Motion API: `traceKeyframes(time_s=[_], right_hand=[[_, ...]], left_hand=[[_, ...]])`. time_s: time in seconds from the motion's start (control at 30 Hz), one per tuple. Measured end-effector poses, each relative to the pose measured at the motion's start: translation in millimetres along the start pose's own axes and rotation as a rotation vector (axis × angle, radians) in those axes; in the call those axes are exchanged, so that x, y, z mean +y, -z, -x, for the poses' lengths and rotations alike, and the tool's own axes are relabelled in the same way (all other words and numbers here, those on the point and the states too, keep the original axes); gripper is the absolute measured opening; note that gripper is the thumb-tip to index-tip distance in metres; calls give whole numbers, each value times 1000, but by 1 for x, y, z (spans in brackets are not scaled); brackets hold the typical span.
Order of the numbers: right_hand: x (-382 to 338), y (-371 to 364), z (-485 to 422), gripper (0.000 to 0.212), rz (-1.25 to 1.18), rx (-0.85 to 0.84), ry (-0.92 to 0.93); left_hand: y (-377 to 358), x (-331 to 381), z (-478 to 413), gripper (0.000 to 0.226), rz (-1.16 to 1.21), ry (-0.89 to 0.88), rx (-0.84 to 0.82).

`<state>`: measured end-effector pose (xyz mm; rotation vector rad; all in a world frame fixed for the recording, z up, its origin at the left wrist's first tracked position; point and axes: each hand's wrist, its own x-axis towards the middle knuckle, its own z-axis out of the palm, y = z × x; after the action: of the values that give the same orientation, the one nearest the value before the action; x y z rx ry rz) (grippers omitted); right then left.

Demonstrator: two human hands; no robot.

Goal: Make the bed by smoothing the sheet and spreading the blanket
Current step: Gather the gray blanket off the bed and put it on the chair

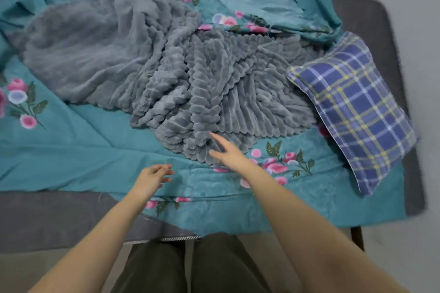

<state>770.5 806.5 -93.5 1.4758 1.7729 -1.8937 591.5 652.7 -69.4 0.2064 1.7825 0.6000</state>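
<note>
A grey ribbed fleece blanket lies bunched in a heap across the middle of the bed. Under it a teal sheet with pink flower prints is wrinkled and pulled askew, leaving the grey mattress bare at the near left. My right hand reaches out with straight fingers at the blanket's near edge, its fingertips at the fleece. My left hand hovers over the sheet just left of it, fingers loosely curled and holding nothing.
A blue plaid pillow lies at the right end of the bed, partly over the sheet. The mattress edge shows at the far side and right end. Pale floor lies beyond the right end. My legs stand against the near edge.
</note>
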Motion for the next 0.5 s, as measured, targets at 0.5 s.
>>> traceKeyframes(time_s=[0.5], right_hand=[[-72, -43, -56, 13, -373, 57, -137]], left_hand=[[13, -62, 38, 32, 231, -4, 165]])
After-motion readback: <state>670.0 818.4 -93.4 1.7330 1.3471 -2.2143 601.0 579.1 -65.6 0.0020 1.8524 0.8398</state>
